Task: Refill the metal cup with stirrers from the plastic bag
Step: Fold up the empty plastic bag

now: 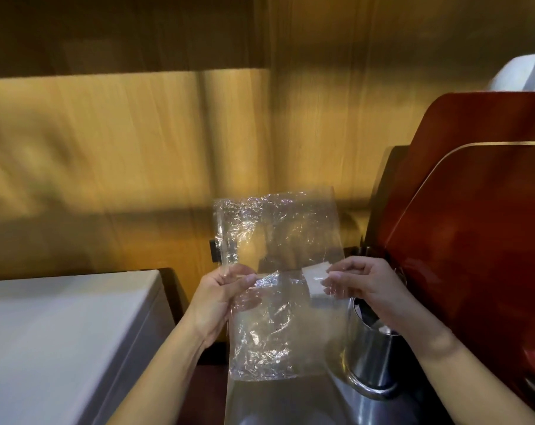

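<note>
Left hand (220, 297): thumb and fingers pinch the plastic bag (278, 283) at its left edge.
Right hand (367, 291): fingertips pinch the bag's right edge by a white label (316, 279).
Bag: clear, crinkled, held upright between both hands; seemingly empty.
Metal cup (368, 357): below the right hand, just right of the bag; contents blurred.
Backdrop: wood panel (137, 148).

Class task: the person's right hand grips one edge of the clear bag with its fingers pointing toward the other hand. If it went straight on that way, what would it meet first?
Probably the plastic bag itself, already pinched in the right hand; beyond it, the left hand. Depth is uncertain.
</note>
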